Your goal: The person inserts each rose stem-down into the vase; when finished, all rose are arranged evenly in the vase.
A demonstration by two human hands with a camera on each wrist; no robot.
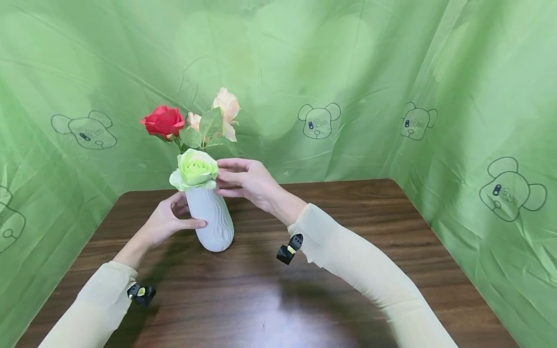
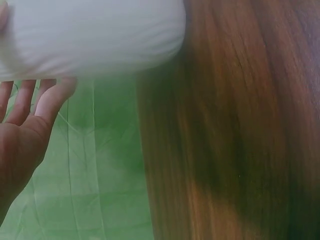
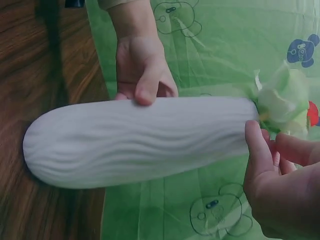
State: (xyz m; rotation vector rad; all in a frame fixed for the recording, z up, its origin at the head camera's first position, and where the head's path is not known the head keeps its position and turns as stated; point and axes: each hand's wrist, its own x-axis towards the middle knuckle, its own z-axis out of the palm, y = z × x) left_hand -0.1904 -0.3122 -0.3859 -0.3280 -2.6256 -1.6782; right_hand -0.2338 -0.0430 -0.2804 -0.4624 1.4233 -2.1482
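Observation:
A white ribbed vase (image 1: 212,220) stands on the brown table (image 1: 348,217), with a red rose (image 1: 164,121), a peach rose (image 1: 226,106) and a pale green rose (image 1: 197,169) in it. My left hand (image 1: 184,218) grips the vase body from the left, thumb across its front. In the right wrist view that left hand (image 3: 142,70) wraps the vase (image 3: 140,140) from behind. My right hand (image 1: 226,178) reaches in from the right, its fairly straight fingers touching the green rose at the vase mouth. The right wrist view shows the thumb of the right hand (image 3: 272,142) beside the green rose (image 3: 282,97).
Green sheeting (image 1: 391,72) printed with bear heads closes in the back and both sides of the table. The table's bare wood runs from the vase to the near edge. The left wrist view is blurred, showing the vase (image 2: 90,35) above my palm (image 2: 20,130).

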